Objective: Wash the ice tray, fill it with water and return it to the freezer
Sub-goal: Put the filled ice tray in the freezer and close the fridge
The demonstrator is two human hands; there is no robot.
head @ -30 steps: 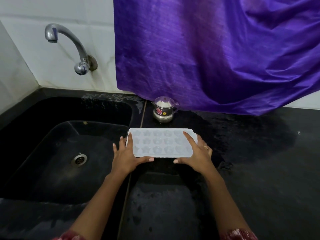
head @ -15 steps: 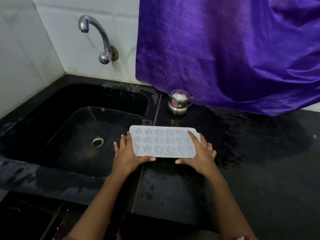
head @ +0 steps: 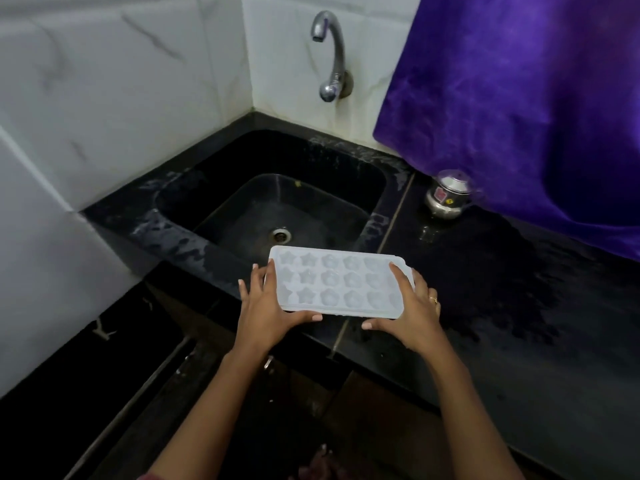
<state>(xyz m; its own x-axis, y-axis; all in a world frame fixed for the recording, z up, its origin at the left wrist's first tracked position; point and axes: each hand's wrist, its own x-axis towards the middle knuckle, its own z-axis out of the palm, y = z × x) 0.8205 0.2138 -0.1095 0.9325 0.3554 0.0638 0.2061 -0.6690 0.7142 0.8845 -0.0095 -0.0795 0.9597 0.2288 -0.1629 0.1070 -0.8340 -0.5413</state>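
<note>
Pinched between the fingertips point(head: 401, 279) of both hands, the white plastic ice tray point(head: 337, 284) with star-shaped and round cells is level in the air above the front edge of the black stone sink point(head: 377, 216). The curved steel tap point(head: 329, 53) at twelve o'clock runs no water, so washing and filling look done (whether the glossy cells hold water I cannot tell). The carry to the freezer, nowhere in view, remains. The left hand point(head: 268, 306) clamps the nine o'clock end, thumb under the near rim, fingers up the side. The right hand point(head: 412, 313) mirrors it at three o'clock, forefinger laid across the top. Both forearms reach up from six o'clock.
</note>
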